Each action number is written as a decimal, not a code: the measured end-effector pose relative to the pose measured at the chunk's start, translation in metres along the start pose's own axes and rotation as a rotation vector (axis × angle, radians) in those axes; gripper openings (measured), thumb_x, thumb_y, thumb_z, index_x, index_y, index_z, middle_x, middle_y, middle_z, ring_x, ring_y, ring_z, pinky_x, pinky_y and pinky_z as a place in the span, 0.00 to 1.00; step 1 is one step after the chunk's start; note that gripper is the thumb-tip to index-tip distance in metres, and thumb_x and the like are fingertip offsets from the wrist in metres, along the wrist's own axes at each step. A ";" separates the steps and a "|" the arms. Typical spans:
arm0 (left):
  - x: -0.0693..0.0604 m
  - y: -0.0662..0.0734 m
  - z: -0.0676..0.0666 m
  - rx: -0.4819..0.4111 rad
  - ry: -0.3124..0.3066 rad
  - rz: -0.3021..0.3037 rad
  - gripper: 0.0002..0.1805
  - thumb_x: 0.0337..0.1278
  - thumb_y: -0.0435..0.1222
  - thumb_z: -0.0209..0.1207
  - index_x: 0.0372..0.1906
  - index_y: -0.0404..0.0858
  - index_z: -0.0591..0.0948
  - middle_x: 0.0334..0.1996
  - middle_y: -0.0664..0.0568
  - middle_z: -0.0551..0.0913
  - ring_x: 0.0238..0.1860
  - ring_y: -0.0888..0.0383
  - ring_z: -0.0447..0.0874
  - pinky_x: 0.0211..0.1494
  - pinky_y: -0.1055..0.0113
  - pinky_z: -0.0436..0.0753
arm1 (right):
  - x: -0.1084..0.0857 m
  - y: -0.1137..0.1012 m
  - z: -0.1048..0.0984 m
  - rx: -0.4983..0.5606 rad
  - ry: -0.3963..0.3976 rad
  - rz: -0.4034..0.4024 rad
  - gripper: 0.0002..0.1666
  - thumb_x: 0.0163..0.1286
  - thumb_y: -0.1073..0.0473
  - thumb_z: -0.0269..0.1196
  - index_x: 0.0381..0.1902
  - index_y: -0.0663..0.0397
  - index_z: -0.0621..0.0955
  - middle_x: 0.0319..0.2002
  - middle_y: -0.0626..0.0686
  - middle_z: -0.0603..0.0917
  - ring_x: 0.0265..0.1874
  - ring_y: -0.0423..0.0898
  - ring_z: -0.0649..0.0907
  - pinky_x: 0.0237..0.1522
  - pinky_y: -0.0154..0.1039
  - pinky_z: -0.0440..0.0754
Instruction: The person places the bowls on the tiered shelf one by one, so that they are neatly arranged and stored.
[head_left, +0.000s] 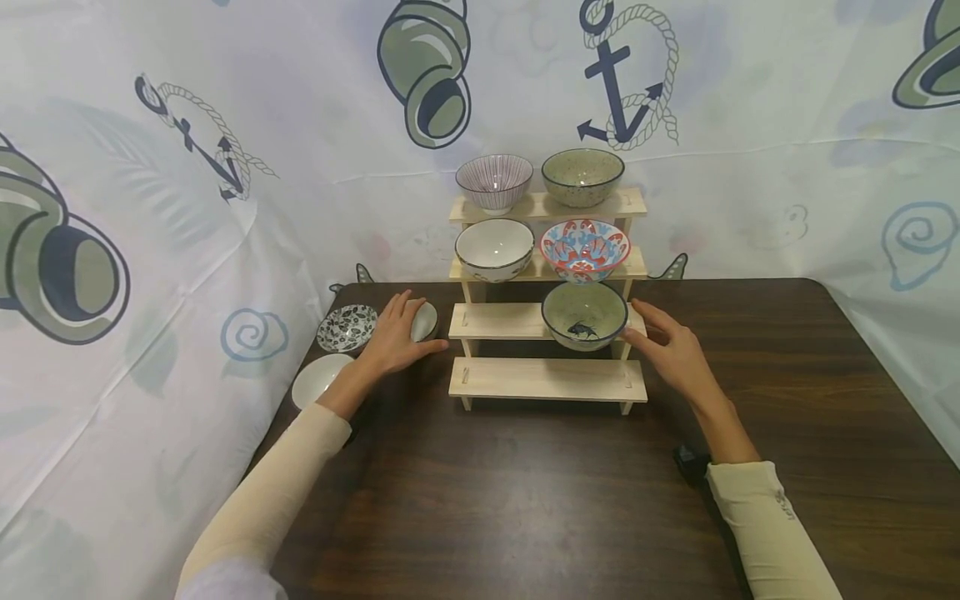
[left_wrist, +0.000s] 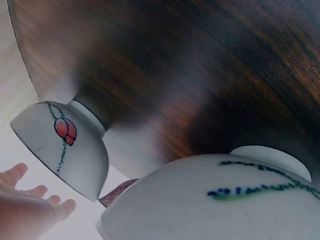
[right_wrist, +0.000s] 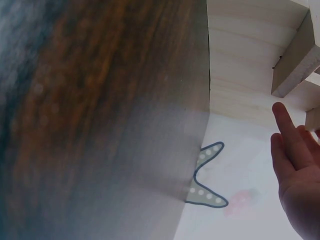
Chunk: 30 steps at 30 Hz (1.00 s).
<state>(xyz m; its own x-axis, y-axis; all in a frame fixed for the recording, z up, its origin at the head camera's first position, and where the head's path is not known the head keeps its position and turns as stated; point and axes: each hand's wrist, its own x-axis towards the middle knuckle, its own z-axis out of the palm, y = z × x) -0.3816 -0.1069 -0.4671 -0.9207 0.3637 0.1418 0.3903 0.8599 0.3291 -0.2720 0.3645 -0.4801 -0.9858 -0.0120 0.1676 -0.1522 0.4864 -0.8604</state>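
My left hand point(head_left: 393, 337) reaches over a small white bowl point(head_left: 426, 321) at the table's back left, partly covering it. In the left wrist view, its fingers are spread beside a white bowl with a red flower point(left_wrist: 82, 155), with a gap showing. On the third step of a wooden stand point(head_left: 495, 321) sits a green bowl with a dark fish point(head_left: 581, 304). My right hand point(head_left: 671, 346) is at that bowl's right side, thumb near or touching its wall; contact is unclear. The right wrist view shows its fingers point(right_wrist: 287, 140) extended beside the stand.
A striped bowl point(head_left: 495, 179) and a speckled green bowl point(head_left: 583, 175) stand on the top step. Below them are a white bowl point(head_left: 495, 248) and a red-blue patterned bowl point(head_left: 585, 250). A black-and-white bowl point(head_left: 347, 327) and another white bowl point(head_left: 318, 379) stand by the left edge.
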 end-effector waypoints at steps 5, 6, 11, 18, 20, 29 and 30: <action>0.003 -0.002 0.004 0.015 -0.029 -0.017 0.53 0.54 0.60 0.68 0.78 0.36 0.63 0.81 0.32 0.52 0.82 0.32 0.46 0.81 0.32 0.52 | 0.000 0.000 0.000 -0.003 -0.003 0.004 0.42 0.75 0.40 0.63 0.81 0.42 0.64 0.79 0.56 0.66 0.67 0.70 0.77 0.62 0.68 0.79; 0.003 -0.002 0.004 0.018 -0.038 -0.022 0.53 0.55 0.60 0.68 0.78 0.36 0.63 0.81 0.32 0.51 0.82 0.32 0.45 0.81 0.32 0.52 | 0.000 0.001 0.000 -0.003 -0.004 0.004 0.42 0.75 0.40 0.63 0.81 0.41 0.64 0.79 0.56 0.66 0.67 0.70 0.77 0.62 0.68 0.79; 0.003 -0.001 0.005 0.008 -0.084 -0.055 0.54 0.57 0.60 0.67 0.80 0.37 0.59 0.82 0.32 0.47 0.83 0.32 0.41 0.82 0.34 0.48 | 0.000 0.000 0.000 -0.006 -0.006 0.011 0.42 0.75 0.39 0.62 0.81 0.41 0.64 0.80 0.56 0.65 0.68 0.70 0.77 0.62 0.68 0.78; 0.006 -0.002 0.006 -0.013 -0.107 -0.071 0.55 0.59 0.60 0.66 0.82 0.37 0.56 0.83 0.34 0.44 0.83 0.32 0.40 0.83 0.35 0.46 | 0.001 0.001 0.000 -0.017 0.001 0.027 0.43 0.75 0.37 0.62 0.81 0.42 0.64 0.80 0.55 0.65 0.68 0.69 0.77 0.63 0.68 0.78; 0.006 -0.002 0.007 -0.020 -0.107 -0.074 0.55 0.59 0.60 0.66 0.82 0.38 0.56 0.83 0.34 0.44 0.83 0.32 0.42 0.83 0.35 0.46 | 0.001 0.003 0.001 -0.013 0.004 0.018 0.43 0.75 0.37 0.62 0.81 0.42 0.64 0.79 0.56 0.66 0.68 0.69 0.77 0.63 0.68 0.78; 0.009 -0.003 0.007 -0.018 -0.111 -0.078 0.55 0.59 0.60 0.67 0.82 0.37 0.56 0.83 0.34 0.45 0.83 0.33 0.44 0.84 0.36 0.48 | -0.001 0.000 0.000 -0.002 -0.005 0.013 0.42 0.75 0.40 0.63 0.81 0.40 0.64 0.79 0.56 0.66 0.67 0.70 0.77 0.62 0.68 0.79; 0.009 -0.003 0.007 -0.010 -0.109 -0.079 0.55 0.59 0.59 0.67 0.82 0.37 0.56 0.83 0.33 0.45 0.83 0.33 0.44 0.83 0.36 0.48 | -0.001 0.000 0.000 0.002 -0.005 0.008 0.41 0.76 0.40 0.63 0.81 0.40 0.64 0.79 0.56 0.66 0.67 0.70 0.77 0.62 0.68 0.79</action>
<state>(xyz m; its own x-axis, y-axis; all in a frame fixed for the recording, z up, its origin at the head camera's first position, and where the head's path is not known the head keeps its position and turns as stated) -0.3910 -0.1041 -0.4733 -0.9431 0.3324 0.0126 0.3161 0.8838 0.3448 -0.2709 0.3646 -0.4799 -0.9874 -0.0124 0.1579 -0.1440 0.4849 -0.8626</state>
